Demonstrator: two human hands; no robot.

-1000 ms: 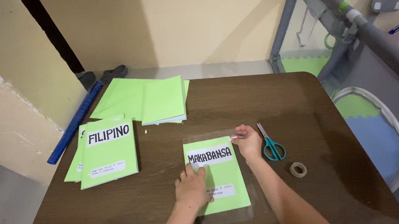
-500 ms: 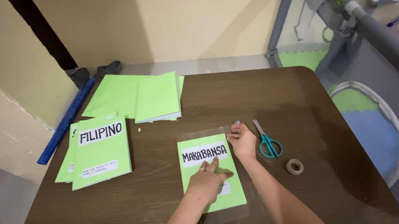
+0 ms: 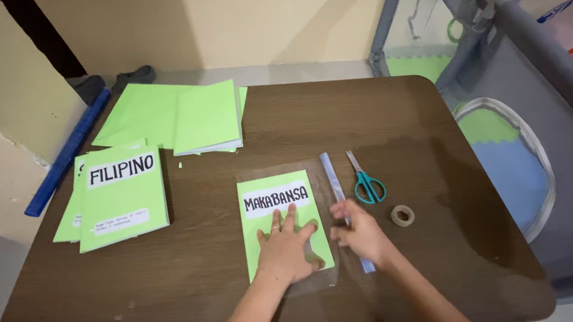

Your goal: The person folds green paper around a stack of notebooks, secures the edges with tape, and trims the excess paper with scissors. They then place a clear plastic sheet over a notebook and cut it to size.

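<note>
Left hand [image 3: 286,249] hides booklet [image 3: 278,216] lower label; forearms cut off, seemingly.

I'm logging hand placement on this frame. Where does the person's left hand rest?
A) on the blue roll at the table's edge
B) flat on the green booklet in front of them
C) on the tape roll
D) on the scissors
B: the left hand lies palm-down with fingers spread on the green booklet, away from the scissors and tape roll.

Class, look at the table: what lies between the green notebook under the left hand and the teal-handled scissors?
In the head view, a thin pale strip lies between the green notebook and the scissors; the right hand rests on its lower part.
</note>
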